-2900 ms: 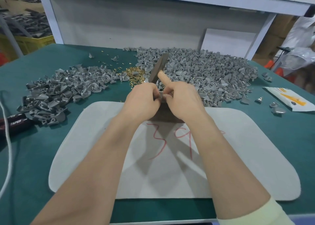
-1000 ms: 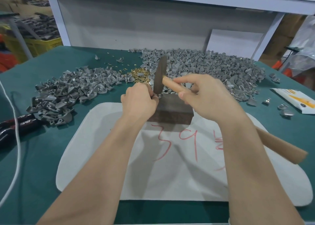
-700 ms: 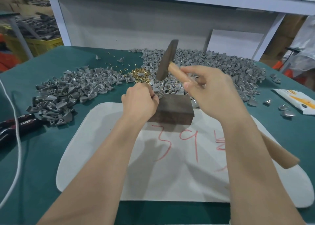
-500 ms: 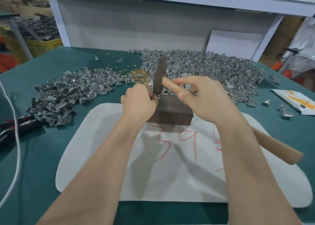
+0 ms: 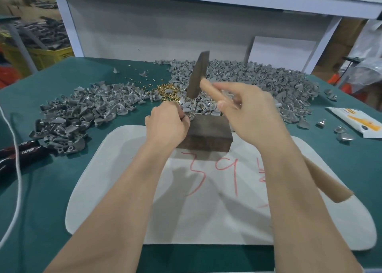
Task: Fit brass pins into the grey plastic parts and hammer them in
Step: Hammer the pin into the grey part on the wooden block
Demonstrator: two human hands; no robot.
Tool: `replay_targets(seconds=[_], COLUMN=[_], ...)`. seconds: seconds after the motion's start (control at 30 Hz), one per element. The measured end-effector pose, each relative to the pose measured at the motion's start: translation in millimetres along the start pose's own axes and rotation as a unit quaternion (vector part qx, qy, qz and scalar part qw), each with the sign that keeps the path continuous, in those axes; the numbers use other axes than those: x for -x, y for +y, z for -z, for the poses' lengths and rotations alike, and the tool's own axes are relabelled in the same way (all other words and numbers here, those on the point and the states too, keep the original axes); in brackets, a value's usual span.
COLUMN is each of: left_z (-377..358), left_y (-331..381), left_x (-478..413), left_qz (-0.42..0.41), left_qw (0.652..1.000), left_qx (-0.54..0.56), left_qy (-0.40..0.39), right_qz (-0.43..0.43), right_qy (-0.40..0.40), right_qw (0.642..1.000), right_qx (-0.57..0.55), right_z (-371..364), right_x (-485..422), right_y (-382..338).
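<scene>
Left hand: fingers curled tight, pinching a small grey part on the top left edge of the block; the part is mostly hidden.
Right hand: clamped round the wooden handle of the hammer, thumb along the shaft.
Hammer: dark head tilted in the air above the block, blurred, clear of the part.
Block: dark, on the far edge of the white mat.
Pins: a brass heap beyond the left hand, between the two grey piles.
Piles: one to the left, a larger one behind the block.
Table: green; pliers at the left edge.
</scene>
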State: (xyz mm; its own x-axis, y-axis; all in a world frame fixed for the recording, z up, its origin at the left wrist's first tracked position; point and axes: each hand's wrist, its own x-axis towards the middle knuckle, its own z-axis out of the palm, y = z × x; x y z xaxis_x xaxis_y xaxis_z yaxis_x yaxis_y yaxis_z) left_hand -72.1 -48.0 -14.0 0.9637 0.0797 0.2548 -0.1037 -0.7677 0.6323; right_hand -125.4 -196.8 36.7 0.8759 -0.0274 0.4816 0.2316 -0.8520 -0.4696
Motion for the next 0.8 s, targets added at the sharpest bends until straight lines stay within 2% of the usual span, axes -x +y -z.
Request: replay_targets(seconds=[0.07,0.13,0.2,0.43,0.57,0.67,0.7,0.8], left_z=[-0.1,0.9,1.7,4.5,9.9,16.1,17.4,17.8], left_y=[0.0,0.4,0.8,0.7,0.7,1.0,1.2,2.2], left_x=[-0.3,0.7,1.2,1.7,0.1,-2.6,-3.3,-3.6], left_qz=[0.000,0.000,0.000,0.010,0.014,0.018,0.013,0.001], left_qw=[1.000,1.000,1.000,0.999,0.998,0.994,0.993,0.987], left_qx=[0.003,0.006,0.006,0.026,0.059,0.107,0.119,0.156], left_qy=[0.003,-0.002,-0.007,-0.019,-0.017,0.011,0.019,0.027], right_qz=[0.005,-0.006,-0.016,-0.068,-0.152,-0.180,-0.175,-0.135], right_qy=[0.001,-0.067,-0.095,-0.010,-0.113,-0.188,-0.207,-0.240], right_qw=[1.000,0.998,0.995,0.997,0.977,0.955,0.953,0.961], right_qx=[-0.007,0.013,0.025,-0.024,-0.098,-0.145,-0.131,0.012], right_z=[1.6,-0.8,-4.4,-5.7,-4.0,-4.8,-3.9,0.3], right_x=[-0.5,0.6,1.1,-5.1,-3.4,-1.4,-2.1,-4.5], right_y=[0.7,1.2,3.1,12.9,27.3,31.2,30.9,32.4])
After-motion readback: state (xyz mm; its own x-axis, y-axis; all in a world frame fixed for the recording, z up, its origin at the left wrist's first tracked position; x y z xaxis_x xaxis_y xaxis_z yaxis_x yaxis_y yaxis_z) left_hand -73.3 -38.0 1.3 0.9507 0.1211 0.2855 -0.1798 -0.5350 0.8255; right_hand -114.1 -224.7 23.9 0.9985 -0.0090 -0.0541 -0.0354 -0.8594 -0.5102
